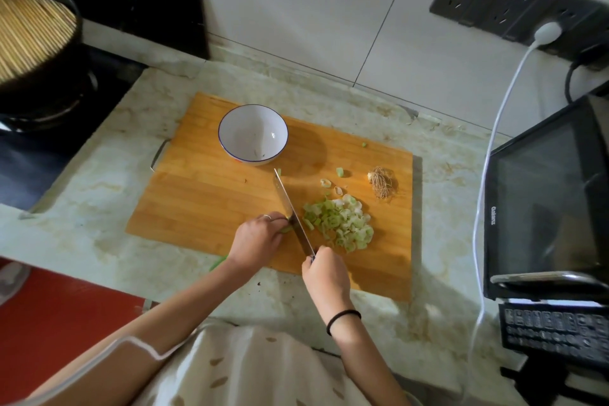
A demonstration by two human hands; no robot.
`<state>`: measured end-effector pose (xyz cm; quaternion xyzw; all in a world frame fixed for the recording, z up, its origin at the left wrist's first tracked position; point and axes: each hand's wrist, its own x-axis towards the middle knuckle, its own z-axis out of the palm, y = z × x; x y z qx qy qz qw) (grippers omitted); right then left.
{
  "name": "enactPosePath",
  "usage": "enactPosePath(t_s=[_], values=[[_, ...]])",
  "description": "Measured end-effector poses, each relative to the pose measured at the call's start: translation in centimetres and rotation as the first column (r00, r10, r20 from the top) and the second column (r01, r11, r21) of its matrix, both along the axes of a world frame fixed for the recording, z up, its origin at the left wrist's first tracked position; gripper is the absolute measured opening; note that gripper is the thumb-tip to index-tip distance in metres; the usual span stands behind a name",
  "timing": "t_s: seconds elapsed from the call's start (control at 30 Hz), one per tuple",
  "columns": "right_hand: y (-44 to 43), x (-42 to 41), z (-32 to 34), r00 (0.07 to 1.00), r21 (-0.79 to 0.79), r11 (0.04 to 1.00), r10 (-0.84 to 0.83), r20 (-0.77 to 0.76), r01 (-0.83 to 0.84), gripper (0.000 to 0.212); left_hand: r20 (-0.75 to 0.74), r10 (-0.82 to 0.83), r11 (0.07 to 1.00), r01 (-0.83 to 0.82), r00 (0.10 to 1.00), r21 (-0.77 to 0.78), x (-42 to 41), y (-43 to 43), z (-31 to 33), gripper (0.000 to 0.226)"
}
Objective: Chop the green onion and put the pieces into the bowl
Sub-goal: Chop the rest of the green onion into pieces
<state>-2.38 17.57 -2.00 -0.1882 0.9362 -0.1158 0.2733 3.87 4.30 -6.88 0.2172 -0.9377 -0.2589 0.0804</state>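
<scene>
A wooden cutting board (204, 201) lies on the marble counter. My left hand (258, 239) presses down on the green onion (286, 228), whose green tail (218, 262) sticks out past the board's near edge under my wrist. My right hand (326, 273) grips the handle of a knife (291, 208), its blade resting edge-down against my left fingers. A heap of chopped green onion pieces (339, 222) lies right of the blade. A few loose pieces (339, 172) lie farther back. The white bowl (230, 128) with a blue rim stands at the board's far side, nearly empty.
The cut-off onion root (382, 183) lies on the board's right part. A black pot (36, 43) sits on the stove at left. A black microwave (543, 201) stands at right, with a white cable (487, 155) running up to the wall sockets (514, 0).
</scene>
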Motion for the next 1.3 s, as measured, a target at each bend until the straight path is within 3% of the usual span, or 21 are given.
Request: enactPosePath(t_s=[0.5,0.73,0.97,1.3], values=[[-1.4,-0.8,-0.2,0.997,-0.083,0.994,-0.061,0.04,0.065,0.02,0.05,-0.007,1.0,0.005,0.999,0.031,0.1,0.0,0.3,0.029],[0.1,-1.7,0.7,0.994,-0.08,0.991,-0.108,-0.03,0.106,0.027,0.097,-0.058,0.998,0.058,0.994,0.002,1.1,-0.2,0.3,0.038],[1.1,-0.7,1.8,0.992,-0.264,0.958,-0.125,-0.031,0.112,0.042,0.03,-0.087,0.996,0.087,0.996,0.004,1.5,0.1,0.0,0.038],[2.4,1.4,1.0,0.983,-0.182,0.976,0.093,-0.161,-0.122,0.034,-0.044,-0.093,0.995,0.094,0.995,0.036,1.7,0.2,0.6,0.032]])
